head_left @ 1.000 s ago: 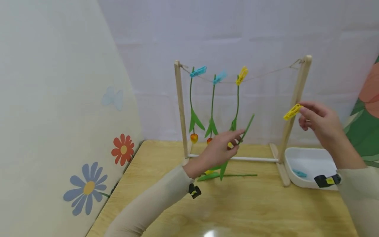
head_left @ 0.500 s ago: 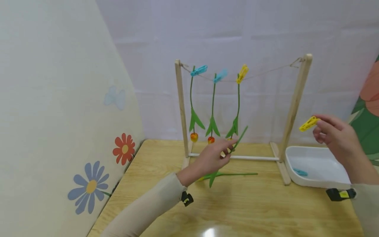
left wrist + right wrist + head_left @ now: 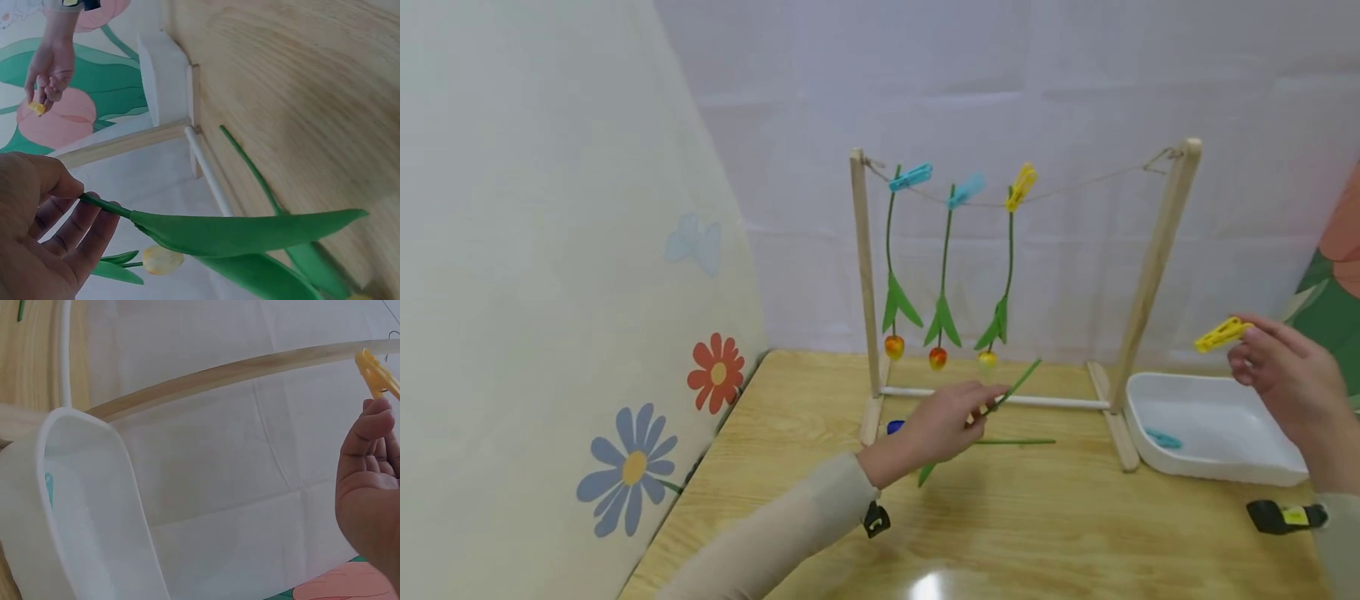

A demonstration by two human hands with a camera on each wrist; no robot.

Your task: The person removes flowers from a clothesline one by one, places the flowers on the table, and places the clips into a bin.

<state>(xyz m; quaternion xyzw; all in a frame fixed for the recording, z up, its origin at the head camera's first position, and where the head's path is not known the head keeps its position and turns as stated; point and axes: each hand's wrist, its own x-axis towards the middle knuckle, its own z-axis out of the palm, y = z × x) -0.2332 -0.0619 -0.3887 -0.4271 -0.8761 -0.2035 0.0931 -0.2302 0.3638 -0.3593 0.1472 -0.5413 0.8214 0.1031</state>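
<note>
My left hand (image 3: 936,425) pinches the green stem of an artificial tulip (image 3: 250,234) low over the table; its bloom is out of sight in the left wrist view. Raised above the white tray, my right hand (image 3: 1292,379) holds a yellow clothespin (image 3: 1221,334) between thumb and fingers. On the twine of a wooden rack, three tulips hang head down: one (image 3: 894,346) and another (image 3: 937,357) under blue clothespins (image 3: 912,177), the third (image 3: 988,358) under a yellow clothespin (image 3: 1021,187). Another tulip's stem (image 3: 1018,442) lies on the table, partly behind my left hand.
The white tray (image 3: 1217,467) beside the rack's right post (image 3: 1157,258) contains a blue clothespin (image 3: 1163,438). A white bar (image 3: 1052,402) joins the rack's feet. A small blue thing (image 3: 895,427) shows behind my left wrist. A wall with painted flowers borders the left.
My right hand has moved right and down with the yellow clothespin, away from the rack's post. My left hand has lowered with the tulip, uncovering the third hanging bloom.
</note>
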